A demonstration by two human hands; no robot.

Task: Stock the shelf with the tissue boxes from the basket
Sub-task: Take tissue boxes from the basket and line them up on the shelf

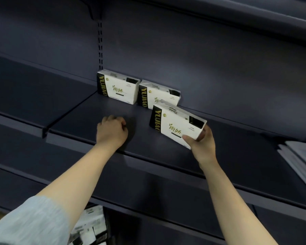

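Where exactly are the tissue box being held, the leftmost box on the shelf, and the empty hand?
held tissue box [175,125]: head view, white front face.
leftmost box [119,88]: head view, white front face.
left hand [112,132]: head view, back of hand.

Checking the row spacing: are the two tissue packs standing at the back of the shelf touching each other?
Cannot tell. In the head view the left pack and the right pack overlap, hiding any gap.

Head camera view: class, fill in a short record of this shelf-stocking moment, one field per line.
Shelf: dark, two tissue packs standing at the back
Left pack: upright against the back wall
Second pack: right of it, partly hidden
Held pack: tilted, in front of the second pack
Right hand: grips the held pack's lower corner
Left hand: fingers curled, holding nothing
Below: more packs, blurred
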